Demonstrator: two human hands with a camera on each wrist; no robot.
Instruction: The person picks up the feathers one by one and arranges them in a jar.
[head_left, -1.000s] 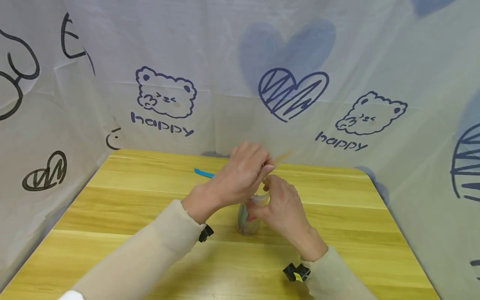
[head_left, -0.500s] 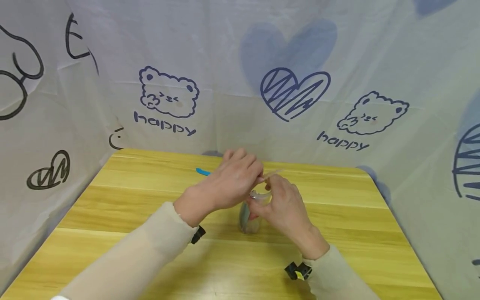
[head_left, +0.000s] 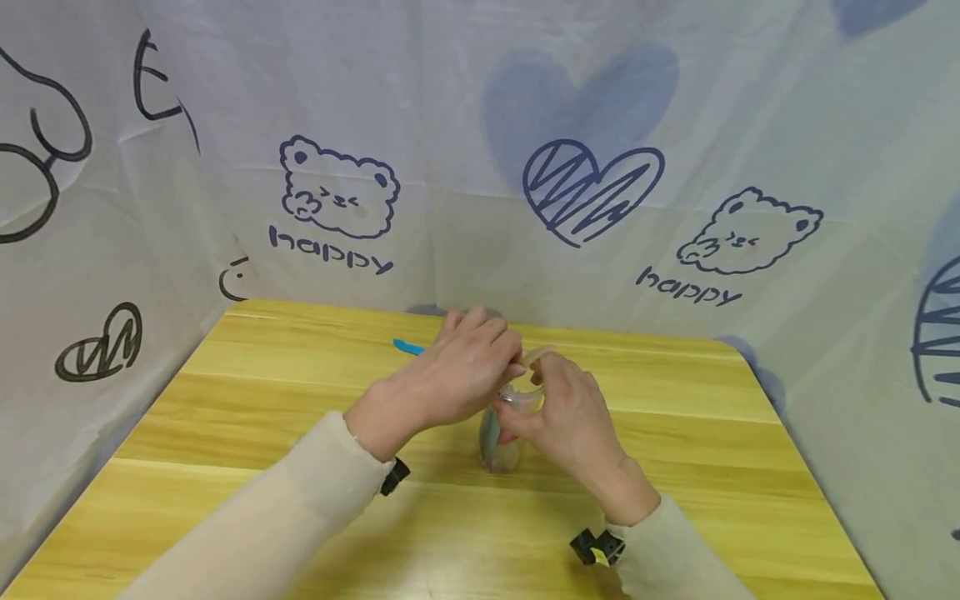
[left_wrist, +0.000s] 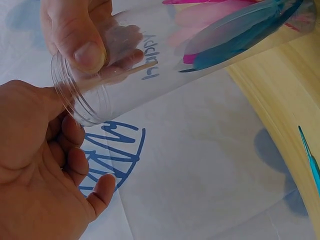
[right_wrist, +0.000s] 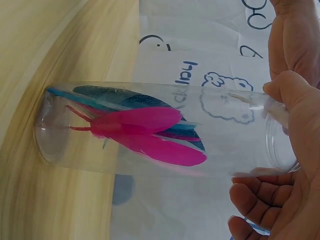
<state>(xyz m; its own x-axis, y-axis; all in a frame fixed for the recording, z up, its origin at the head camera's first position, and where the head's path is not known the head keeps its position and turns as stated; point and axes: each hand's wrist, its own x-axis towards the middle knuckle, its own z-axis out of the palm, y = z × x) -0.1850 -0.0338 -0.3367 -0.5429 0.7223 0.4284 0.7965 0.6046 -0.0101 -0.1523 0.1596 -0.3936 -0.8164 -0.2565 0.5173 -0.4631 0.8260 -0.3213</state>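
Observation:
A clear, lidless jar stands upright on the table. Several pink and teal feathers lean inside it, near the bottom. My right hand grips the jar around its upper part, thumb on the near side. Over the mouth, my left hand pinches a pale tan, feather-like strip. Its thin stem points down past the threaded rim into the jar, while the other end bends over my right fingers. The left fingers partly hide the rim in the head view.
A slim blue feather-like piece lies on the wooden table beyond my left hand, partly covered by it. White cloth walls with drawn bears and hearts close off the table's back and sides.
My left hand has come down and slightly left toward the jar mouth, bringing the tan strip lower and into the jar's opening. The right hand keeps its grip on the jar.

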